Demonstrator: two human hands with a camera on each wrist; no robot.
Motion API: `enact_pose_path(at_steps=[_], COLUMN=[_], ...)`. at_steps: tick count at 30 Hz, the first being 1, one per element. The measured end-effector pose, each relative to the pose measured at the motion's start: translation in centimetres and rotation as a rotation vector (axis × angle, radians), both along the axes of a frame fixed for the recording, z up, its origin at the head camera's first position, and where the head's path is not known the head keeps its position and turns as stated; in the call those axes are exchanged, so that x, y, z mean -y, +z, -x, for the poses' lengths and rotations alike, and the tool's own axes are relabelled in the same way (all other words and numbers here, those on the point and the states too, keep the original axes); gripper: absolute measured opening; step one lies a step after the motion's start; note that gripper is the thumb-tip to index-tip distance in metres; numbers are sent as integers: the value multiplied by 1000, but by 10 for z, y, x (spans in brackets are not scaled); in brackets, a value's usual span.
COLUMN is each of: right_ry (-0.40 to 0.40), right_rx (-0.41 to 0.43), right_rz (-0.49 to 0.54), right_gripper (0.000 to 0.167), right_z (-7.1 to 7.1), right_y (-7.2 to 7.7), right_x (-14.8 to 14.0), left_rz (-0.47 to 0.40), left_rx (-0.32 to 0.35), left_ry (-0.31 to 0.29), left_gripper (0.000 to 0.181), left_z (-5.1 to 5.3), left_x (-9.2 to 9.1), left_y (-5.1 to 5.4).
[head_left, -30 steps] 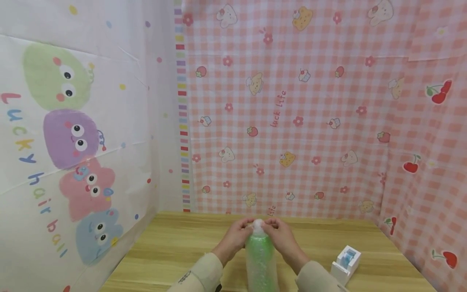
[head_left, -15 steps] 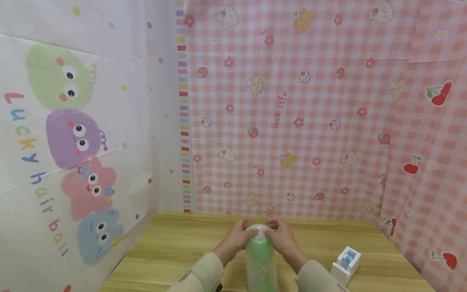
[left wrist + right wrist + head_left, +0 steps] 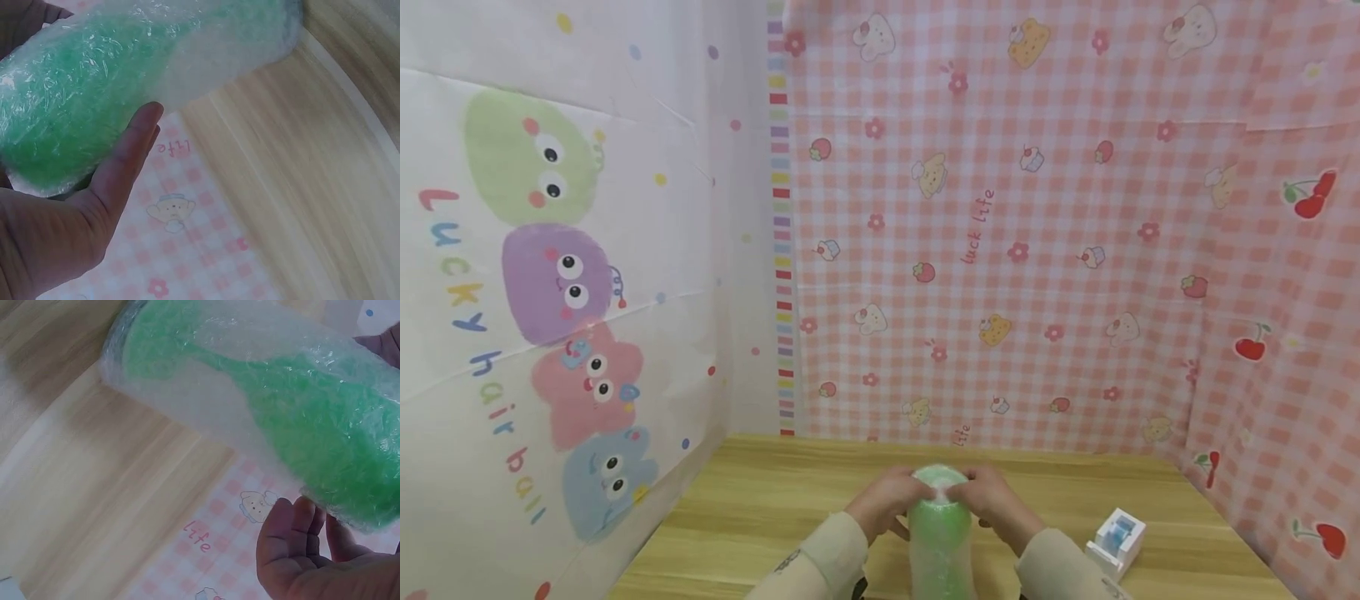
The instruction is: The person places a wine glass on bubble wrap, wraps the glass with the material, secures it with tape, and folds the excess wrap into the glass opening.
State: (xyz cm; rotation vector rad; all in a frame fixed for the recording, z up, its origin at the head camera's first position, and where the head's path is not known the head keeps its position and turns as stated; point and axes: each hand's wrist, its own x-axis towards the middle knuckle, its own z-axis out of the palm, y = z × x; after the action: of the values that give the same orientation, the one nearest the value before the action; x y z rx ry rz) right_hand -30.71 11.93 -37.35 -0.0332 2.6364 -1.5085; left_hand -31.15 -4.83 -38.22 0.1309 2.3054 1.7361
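Note:
A green stemmed glass (image 3: 300, 394), its foot, stem and bowl showing through, is wrapped in clear bubble wrap (image 3: 212, 62). In the head view the wrapped glass (image 3: 942, 542) stands upright at the bottom middle. My left hand (image 3: 889, 498) holds the top from the left, thumb on the folded-in wrap. From the other side my right hand (image 3: 996, 502) grips the top, its thumb also pressing the wrap at the centre. The left wrist view shows a finger lying along the wrap's side. Curled fingers touch the wrap's edge in the right wrist view.
A white tape dispenser (image 3: 1116, 542) with a blue roll stands to the right on the wooden table (image 3: 752, 500). Behind the table hangs a pink checked cloth (image 3: 985, 292). A white cloth with cartoon figures (image 3: 557, 275) covers the left side.
The wrap's gathered tip at the top has been folded down and inward. Both hands have lowered slightly, from pinching the tip to holding the top's sides.

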Motion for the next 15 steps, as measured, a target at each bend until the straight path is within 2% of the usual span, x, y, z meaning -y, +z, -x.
enact_pose_path(at_steps=[8,15], right_ry=[2,51], right_rx=[-26,-77], right_rz=[-8,-18], right_gripper=[33,21], right_z=[-8,-11], right_y=[5,3], right_x=[3,1], left_rz=[83,196], left_rx=[-95,-180], left_ry=[51,56], left_gripper=[30,23], left_z=[-7,-9], left_x=[-9,-10], left_y=[7,13])
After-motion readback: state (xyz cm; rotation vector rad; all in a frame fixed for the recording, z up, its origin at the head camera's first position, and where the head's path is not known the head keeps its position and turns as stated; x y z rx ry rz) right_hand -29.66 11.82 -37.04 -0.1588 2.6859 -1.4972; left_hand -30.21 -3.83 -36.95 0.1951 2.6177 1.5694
